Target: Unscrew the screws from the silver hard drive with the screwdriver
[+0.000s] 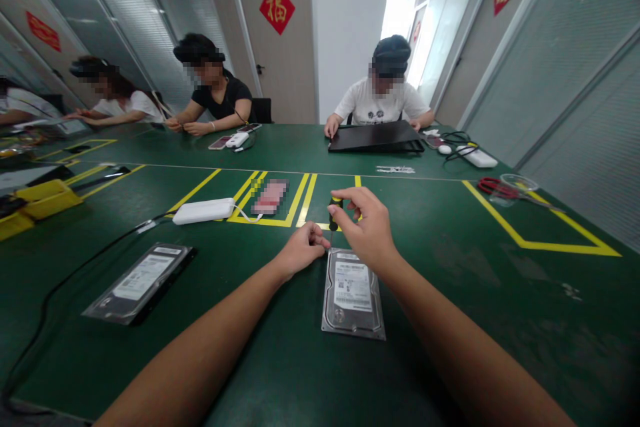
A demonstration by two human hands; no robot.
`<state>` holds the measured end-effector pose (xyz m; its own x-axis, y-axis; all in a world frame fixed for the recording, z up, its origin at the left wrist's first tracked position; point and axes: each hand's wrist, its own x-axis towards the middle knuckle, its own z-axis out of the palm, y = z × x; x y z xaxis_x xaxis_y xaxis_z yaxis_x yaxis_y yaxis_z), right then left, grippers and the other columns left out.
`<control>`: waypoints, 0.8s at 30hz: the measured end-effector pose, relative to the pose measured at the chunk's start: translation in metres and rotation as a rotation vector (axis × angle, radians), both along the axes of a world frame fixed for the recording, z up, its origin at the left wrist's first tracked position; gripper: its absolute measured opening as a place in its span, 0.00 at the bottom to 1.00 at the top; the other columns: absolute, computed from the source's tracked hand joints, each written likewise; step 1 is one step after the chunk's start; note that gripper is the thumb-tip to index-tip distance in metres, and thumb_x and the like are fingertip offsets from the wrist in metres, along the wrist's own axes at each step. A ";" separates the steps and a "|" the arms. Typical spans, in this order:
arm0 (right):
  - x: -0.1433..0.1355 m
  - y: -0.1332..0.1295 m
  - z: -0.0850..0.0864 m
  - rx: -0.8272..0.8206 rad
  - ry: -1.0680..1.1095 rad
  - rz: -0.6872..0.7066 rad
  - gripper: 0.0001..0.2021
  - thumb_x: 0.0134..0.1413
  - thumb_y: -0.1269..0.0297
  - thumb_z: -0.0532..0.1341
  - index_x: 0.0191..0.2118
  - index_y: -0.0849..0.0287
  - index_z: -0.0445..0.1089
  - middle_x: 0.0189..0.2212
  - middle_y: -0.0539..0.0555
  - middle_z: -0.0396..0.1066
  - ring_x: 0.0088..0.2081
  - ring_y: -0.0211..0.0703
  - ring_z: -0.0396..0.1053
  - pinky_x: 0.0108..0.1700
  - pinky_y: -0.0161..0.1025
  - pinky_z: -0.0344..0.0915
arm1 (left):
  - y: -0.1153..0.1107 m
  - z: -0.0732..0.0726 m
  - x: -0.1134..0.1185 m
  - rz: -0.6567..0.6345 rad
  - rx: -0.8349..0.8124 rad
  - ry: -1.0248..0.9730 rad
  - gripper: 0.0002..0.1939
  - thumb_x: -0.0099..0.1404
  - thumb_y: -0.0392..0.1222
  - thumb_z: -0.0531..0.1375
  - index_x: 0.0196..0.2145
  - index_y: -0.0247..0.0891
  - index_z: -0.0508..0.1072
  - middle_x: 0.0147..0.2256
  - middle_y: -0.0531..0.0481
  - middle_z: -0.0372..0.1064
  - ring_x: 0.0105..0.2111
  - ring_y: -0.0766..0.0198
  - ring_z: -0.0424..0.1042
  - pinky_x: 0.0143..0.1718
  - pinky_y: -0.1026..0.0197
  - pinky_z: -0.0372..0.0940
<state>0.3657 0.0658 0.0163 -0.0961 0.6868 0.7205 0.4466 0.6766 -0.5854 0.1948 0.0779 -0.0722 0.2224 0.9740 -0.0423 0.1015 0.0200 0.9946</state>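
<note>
A silver hard drive (353,293) with a white label lies on the green table in front of me. My right hand (367,223) grips a black and yellow screwdriver (335,215), which stands upright with its shaft pointing down at the drive's far left corner. Beside that corner is my left hand (305,250), its fingers curled together near the screwdriver's shaft; whatever may be between the fingertips is too small to make out. A second hard drive (143,280) lies further left.
A white power bank (204,211) with a cable and a phone (271,197) lie beyond the drives. Red scissors (497,188) lie by a clear dish at right, yellow bins (47,199) at left. Several people sit across the table, one holding a black panel (375,138).
</note>
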 end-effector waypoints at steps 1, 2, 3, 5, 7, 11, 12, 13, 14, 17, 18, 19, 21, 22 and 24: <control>0.000 0.000 0.000 0.000 0.004 0.002 0.09 0.58 0.68 0.62 0.44 0.55 0.76 0.41 0.53 0.77 0.41 0.45 0.72 0.41 0.44 0.66 | 0.000 0.000 0.000 0.003 -0.001 0.000 0.18 0.49 0.25 0.59 0.35 0.40 0.60 0.29 0.55 0.74 0.31 0.65 0.72 0.35 0.63 0.62; 0.000 0.000 0.000 -0.001 0.008 0.006 0.09 0.59 0.68 0.61 0.44 0.55 0.76 0.41 0.54 0.78 0.40 0.45 0.72 0.41 0.44 0.66 | 0.000 0.000 0.000 0.005 -0.003 -0.001 0.17 0.49 0.25 0.59 0.35 0.40 0.60 0.29 0.55 0.74 0.31 0.65 0.72 0.35 0.63 0.62; -0.001 0.000 0.000 0.001 0.010 0.010 0.10 0.60 0.68 0.60 0.45 0.56 0.76 0.41 0.54 0.78 0.40 0.44 0.72 0.41 0.44 0.66 | 0.000 0.000 0.000 0.008 -0.004 -0.002 0.17 0.49 0.25 0.59 0.35 0.40 0.60 0.29 0.55 0.74 0.31 0.65 0.72 0.35 0.63 0.62; -0.001 0.000 0.000 0.006 0.013 0.009 0.11 0.61 0.69 0.59 0.45 0.57 0.76 0.41 0.54 0.79 0.39 0.44 0.73 0.40 0.44 0.66 | 0.000 0.000 0.000 0.014 -0.008 -0.004 0.17 0.49 0.25 0.59 0.35 0.40 0.60 0.29 0.55 0.74 0.30 0.65 0.72 0.35 0.63 0.62; -0.001 0.001 0.000 0.010 0.007 0.004 0.10 0.60 0.69 0.59 0.44 0.57 0.76 0.40 0.54 0.79 0.40 0.44 0.72 0.40 0.44 0.66 | 0.000 0.000 0.001 0.019 -0.012 -0.007 0.17 0.49 0.26 0.59 0.35 0.40 0.60 0.29 0.55 0.74 0.30 0.65 0.72 0.36 0.63 0.63; 0.000 0.001 0.001 0.013 0.002 -0.006 0.07 0.57 0.68 0.63 0.42 0.55 0.76 0.39 0.53 0.77 0.40 0.45 0.72 0.40 0.43 0.66 | 0.001 -0.001 0.001 0.030 -0.020 -0.010 0.16 0.50 0.27 0.60 0.35 0.40 0.60 0.29 0.55 0.75 0.30 0.64 0.73 0.36 0.62 0.63; 0.000 0.001 0.001 0.011 0.005 -0.010 0.07 0.56 0.67 0.64 0.41 0.55 0.75 0.39 0.53 0.77 0.40 0.44 0.72 0.40 0.43 0.66 | 0.001 -0.001 0.001 0.033 -0.021 -0.011 0.16 0.50 0.28 0.60 0.35 0.40 0.60 0.29 0.55 0.75 0.30 0.64 0.73 0.36 0.62 0.63; 0.000 0.000 0.001 0.007 0.007 -0.014 0.07 0.56 0.67 0.64 0.41 0.55 0.75 0.38 0.53 0.77 0.39 0.44 0.71 0.39 0.43 0.66 | 0.001 0.000 0.001 0.037 -0.022 -0.011 0.16 0.51 0.28 0.60 0.35 0.40 0.60 0.29 0.54 0.75 0.31 0.63 0.74 0.36 0.62 0.63; 0.000 0.000 0.000 0.002 0.007 -0.015 0.07 0.56 0.67 0.64 0.41 0.55 0.75 0.38 0.53 0.77 0.38 0.44 0.71 0.39 0.43 0.66 | 0.001 0.000 0.001 0.041 -0.023 -0.010 0.16 0.51 0.29 0.61 0.35 0.40 0.60 0.28 0.54 0.75 0.31 0.63 0.74 0.36 0.62 0.63; 0.000 -0.001 0.000 -0.015 0.001 -0.019 0.08 0.59 0.66 0.60 0.43 0.55 0.76 0.38 0.53 0.78 0.36 0.43 0.71 0.39 0.43 0.65 | 0.001 0.001 0.002 0.056 -0.025 -0.006 0.15 0.52 0.30 0.62 0.34 0.40 0.60 0.28 0.54 0.76 0.31 0.62 0.75 0.37 0.61 0.63; 0.000 -0.002 0.000 -0.019 0.000 -0.021 0.09 0.60 0.67 0.60 0.43 0.55 0.76 0.38 0.53 0.78 0.36 0.43 0.71 0.38 0.43 0.65 | 0.001 0.001 0.002 0.063 -0.024 -0.005 0.15 0.52 0.31 0.62 0.34 0.40 0.61 0.28 0.54 0.76 0.31 0.62 0.75 0.37 0.61 0.63; 0.000 -0.002 0.000 -0.022 -0.001 -0.023 0.09 0.60 0.67 0.59 0.43 0.55 0.76 0.37 0.53 0.78 0.36 0.43 0.71 0.38 0.43 0.65 | 0.001 0.001 0.002 0.070 -0.023 -0.003 0.14 0.53 0.32 0.62 0.34 0.41 0.61 0.28 0.53 0.76 0.31 0.62 0.75 0.37 0.61 0.63; -0.001 -0.001 -0.001 -0.023 -0.006 -0.014 0.08 0.59 0.66 0.60 0.43 0.55 0.76 0.37 0.52 0.78 0.35 0.43 0.71 0.38 0.43 0.65 | 0.000 0.002 0.002 0.084 -0.020 -0.001 0.12 0.55 0.35 0.62 0.34 0.41 0.61 0.27 0.53 0.76 0.31 0.62 0.75 0.37 0.61 0.63; -0.001 -0.001 -0.001 -0.019 -0.005 -0.003 0.08 0.59 0.67 0.61 0.42 0.55 0.75 0.37 0.52 0.78 0.35 0.42 0.71 0.38 0.42 0.65 | 0.000 0.002 0.002 0.090 -0.018 -0.001 0.12 0.55 0.36 0.62 0.33 0.41 0.61 0.27 0.53 0.76 0.30 0.62 0.75 0.37 0.61 0.62; -0.001 0.000 -0.001 -0.005 0.002 0.018 0.07 0.57 0.67 0.63 0.42 0.55 0.75 0.38 0.52 0.77 0.36 0.42 0.70 0.38 0.41 0.65 | 0.000 0.003 0.003 0.098 -0.014 -0.003 0.11 0.56 0.38 0.62 0.33 0.41 0.61 0.26 0.53 0.75 0.30 0.62 0.75 0.37 0.61 0.62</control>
<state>0.3648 0.0659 0.0154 -0.1072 0.6887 0.7171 0.4336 0.6814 -0.5896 0.1979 0.0778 -0.0690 0.1262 0.9905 -0.0554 0.0954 0.0435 0.9945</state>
